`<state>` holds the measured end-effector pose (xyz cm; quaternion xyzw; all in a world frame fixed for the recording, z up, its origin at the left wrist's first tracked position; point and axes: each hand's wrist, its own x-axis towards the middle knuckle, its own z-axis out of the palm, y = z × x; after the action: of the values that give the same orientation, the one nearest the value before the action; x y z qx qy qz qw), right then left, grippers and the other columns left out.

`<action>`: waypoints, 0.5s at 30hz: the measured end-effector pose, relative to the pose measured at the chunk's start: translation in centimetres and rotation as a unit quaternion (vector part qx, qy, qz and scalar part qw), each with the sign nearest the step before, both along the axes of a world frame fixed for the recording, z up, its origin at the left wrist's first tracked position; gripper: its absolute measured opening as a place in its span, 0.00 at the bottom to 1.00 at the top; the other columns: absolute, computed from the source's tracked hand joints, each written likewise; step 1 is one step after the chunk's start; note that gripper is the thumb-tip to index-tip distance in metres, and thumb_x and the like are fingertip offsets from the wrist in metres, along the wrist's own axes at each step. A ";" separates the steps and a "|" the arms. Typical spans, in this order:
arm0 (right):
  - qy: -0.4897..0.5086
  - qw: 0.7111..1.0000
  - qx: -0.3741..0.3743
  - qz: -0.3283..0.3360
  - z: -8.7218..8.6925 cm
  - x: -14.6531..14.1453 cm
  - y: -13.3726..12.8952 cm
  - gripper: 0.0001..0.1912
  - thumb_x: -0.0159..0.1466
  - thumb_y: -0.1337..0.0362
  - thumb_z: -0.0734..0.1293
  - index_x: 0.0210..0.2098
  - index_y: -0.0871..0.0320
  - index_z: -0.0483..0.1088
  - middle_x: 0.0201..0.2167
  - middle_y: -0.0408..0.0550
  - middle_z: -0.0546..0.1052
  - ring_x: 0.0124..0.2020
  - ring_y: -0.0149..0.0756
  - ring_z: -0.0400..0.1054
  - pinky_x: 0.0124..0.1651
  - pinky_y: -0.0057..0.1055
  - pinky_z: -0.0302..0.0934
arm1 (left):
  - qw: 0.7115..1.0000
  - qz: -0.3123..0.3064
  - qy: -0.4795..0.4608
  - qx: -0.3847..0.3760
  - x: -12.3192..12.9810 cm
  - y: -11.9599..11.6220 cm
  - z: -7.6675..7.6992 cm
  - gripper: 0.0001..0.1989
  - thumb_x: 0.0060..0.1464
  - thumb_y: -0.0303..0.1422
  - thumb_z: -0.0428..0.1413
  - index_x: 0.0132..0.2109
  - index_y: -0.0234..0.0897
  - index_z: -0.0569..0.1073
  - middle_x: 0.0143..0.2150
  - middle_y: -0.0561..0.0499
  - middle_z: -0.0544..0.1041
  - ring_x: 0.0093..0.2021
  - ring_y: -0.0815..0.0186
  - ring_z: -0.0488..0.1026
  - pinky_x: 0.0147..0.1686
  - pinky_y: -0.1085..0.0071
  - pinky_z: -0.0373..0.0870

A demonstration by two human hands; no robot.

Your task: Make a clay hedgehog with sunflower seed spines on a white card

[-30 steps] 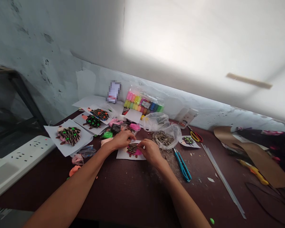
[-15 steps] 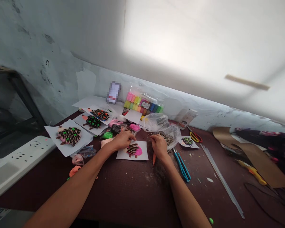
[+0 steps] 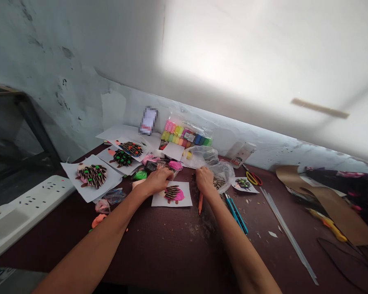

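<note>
My left hand [image 3: 157, 181] rests flat at the top edge of a white paper sheet [image 3: 184, 200], its fingers over the sheet's corner and holding nothing. On that sheet is a pink clay shape [image 3: 179, 196] covered with striped sunflower seeds [image 3: 172, 192]. My right hand [image 3: 205, 181] stands just to the right of the sheet, by a clear plastic bag of sunflower seeds [image 3: 220, 182]. An orange stick [image 3: 200, 204] points down out of my right hand, its upper end hidden by my fingers.
Several finished seed-and-clay hedgehog pictures [image 3: 92, 176] lie at the left, beside clay packets and a bag of coloured clay [image 3: 185, 134]. Blue-handled tools [image 3: 236, 219], yellow-handled scissors [image 3: 253, 177], a white power strip [image 3: 27, 208] and brown paper [image 3: 334, 204] surround the work.
My right hand has left the seed sheet and moved right to the seed bag, now with the orange stick. My left hand has barely moved. The view has shifted slightly.
</note>
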<state>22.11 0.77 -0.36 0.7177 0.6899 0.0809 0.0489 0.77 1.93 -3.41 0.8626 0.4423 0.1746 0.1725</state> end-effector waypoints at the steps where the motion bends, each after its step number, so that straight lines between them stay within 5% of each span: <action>1: -0.002 1.000 0.001 0.004 0.0 0.0 0.1 0.17 0.68 0.71 0.56 0.44 0.64 0.77 0.44 0.61 0.77 0.48 0.45 0.69 0.43 0.32 0.60 | 1.000 0.001 0.005 0.001 -0.1 0.0 0.0 0.14 0.49 0.21 0.50 0.38 0.37 0.77 0.42 0.46 0.77 0.44 0.58 0.73 0.43 0.68 0.69; 10: 0.012 0.999 0.043 0.010 -0.3 -0.1 -0.9 0.15 0.70 0.68 0.55 0.46 0.64 0.72 0.45 0.60 0.76 0.49 0.43 0.69 0.43 0.31 0.58 | 1.000 0.000 0.009 -0.004 -0.1 0.2 -0.1 0.11 0.51 0.22 0.51 0.37 0.36 0.76 0.43 0.44 0.77 0.45 0.57 0.73 0.43 0.67 0.69; 15: 0.130 0.988 0.080 0.000 0.1 -0.4 -1.8 0.11 0.69 0.65 0.58 0.42 0.60 0.71 0.39 0.55 0.78 0.41 0.39 0.71 0.39 0.29 0.55 | 1.000 -0.007 0.026 -0.005 -0.1 0.1 0.4 0.11 0.51 0.23 0.51 0.36 0.36 0.77 0.43 0.44 0.77 0.46 0.57 0.73 0.44 0.68 0.69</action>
<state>21.75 -1.05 -0.31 0.7234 0.6820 0.0415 -0.0990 0.65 2.02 -3.04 0.8689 0.4419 0.1483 0.1667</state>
